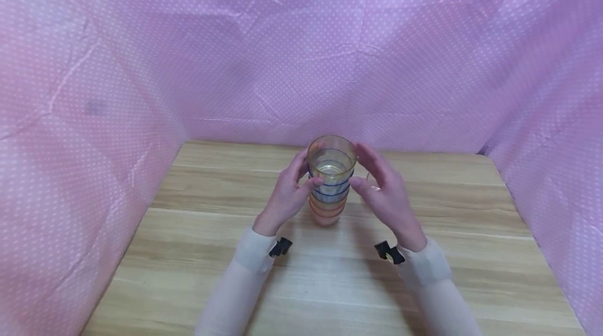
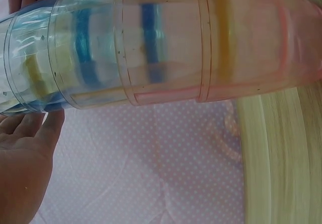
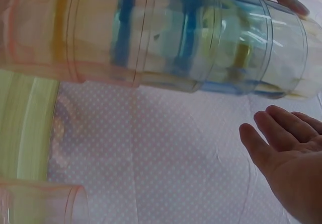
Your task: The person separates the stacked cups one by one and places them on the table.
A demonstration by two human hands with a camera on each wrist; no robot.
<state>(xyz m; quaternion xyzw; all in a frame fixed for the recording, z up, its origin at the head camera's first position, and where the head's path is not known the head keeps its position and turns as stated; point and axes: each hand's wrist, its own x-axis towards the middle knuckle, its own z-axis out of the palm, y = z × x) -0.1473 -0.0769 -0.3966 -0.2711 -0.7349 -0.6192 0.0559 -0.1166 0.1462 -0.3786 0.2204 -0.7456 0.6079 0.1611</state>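
A tall stack of clear plastic cups (image 1: 328, 197), tinted yellow, blue and pink, stands upright on the table, slightly tilted in view. My left hand (image 1: 293, 189) holds the stack near its top, thumb at the front and fingers around the side. In the left wrist view the left hand's fingertips (image 2: 53, 126) touch an upper cup. My right hand (image 1: 387, 192) is beside the stack on the right, thumb and fingers spread; in the right wrist view a gap shows between its fingers (image 3: 251, 138) and the cups.
Another clear cup (image 3: 45, 204) with a pinkish rim stands right of the stack, mostly hidden behind the right hand in the head view. The wooden table (image 1: 188, 252) meets a pink dotted cloth (image 1: 264, 74) at its back and sides.
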